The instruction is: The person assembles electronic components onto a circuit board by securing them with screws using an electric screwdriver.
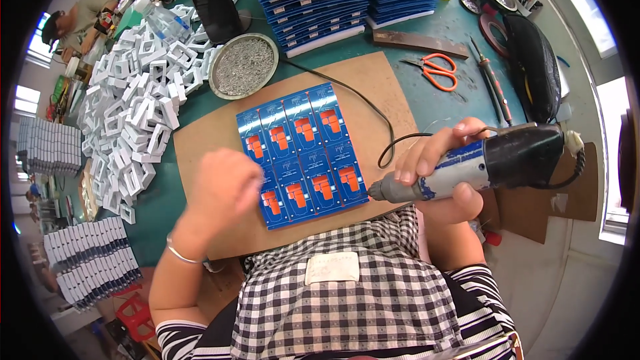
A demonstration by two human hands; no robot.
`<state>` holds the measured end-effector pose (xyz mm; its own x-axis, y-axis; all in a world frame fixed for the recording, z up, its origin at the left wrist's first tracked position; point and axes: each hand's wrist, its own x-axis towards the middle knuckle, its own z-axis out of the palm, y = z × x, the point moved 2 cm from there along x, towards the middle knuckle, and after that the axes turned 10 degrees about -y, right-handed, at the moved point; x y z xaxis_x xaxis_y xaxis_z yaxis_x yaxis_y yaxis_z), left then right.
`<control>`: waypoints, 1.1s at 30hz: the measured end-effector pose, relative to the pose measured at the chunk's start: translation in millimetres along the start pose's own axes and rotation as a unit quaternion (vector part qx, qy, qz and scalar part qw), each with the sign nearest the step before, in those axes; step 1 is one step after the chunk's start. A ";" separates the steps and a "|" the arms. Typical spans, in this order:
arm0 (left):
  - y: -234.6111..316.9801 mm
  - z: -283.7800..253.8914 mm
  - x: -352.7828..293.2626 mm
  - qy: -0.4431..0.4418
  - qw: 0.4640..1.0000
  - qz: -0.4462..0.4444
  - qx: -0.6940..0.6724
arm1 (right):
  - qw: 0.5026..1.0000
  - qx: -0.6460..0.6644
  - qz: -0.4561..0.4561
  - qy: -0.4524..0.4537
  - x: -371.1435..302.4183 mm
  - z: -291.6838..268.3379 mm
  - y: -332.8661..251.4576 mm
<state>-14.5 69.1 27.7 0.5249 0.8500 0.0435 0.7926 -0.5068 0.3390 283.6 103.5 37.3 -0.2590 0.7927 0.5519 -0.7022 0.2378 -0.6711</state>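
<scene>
A blue panel [310, 150] with repeated orange printed shapes lies on a brown board [200, 123]. Over the panel's left edge is my left hand [225, 183], blurred and curled closed; whatever its fingertips may hold is hidden. My right hand [440, 163] wraps round a grey, blue and black electric screwdriver [467, 167], held nearly level. Its nose points left, close to the panel's lower right corner; I cannot tell whether it touches. Beyond the panel stands a round metal dish [244, 67] full of small silvery metal pieces.
White plastic frames [137, 107] are heaped at left, near a clear bottle [160, 19] and a dark phone [213, 5]. Stacked blue panels [313, 3] rise at the back. Orange-handled cutters [437, 70], a soldering iron [492, 80] and a black case [533, 67] lie right. A black cord [353, 93] crosses the board.
</scene>
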 end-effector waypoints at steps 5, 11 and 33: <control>71.3 39.6 38.3 0.008 0.993 0.075 -0.093 | 1.000 0.016 0.005 0.007 -2.2 -0.3 -6.5; 87.1 55.2 57.9 0.008 0.993 0.088 -0.079 | 0.997 -0.069 -0.012 -0.012 -11.4 -6.1 -16.0; 92.6 54.4 74.6 -0.014 0.987 0.157 0.017 | 0.983 -0.125 -0.075 -0.110 -14.1 -7.6 -18.1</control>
<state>114.9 77.8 11.2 0.7550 0.6456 0.1147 0.5986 -0.7500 0.2815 305.0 92.2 37.9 -0.3218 0.6042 0.7290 -0.5662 0.4943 -0.6596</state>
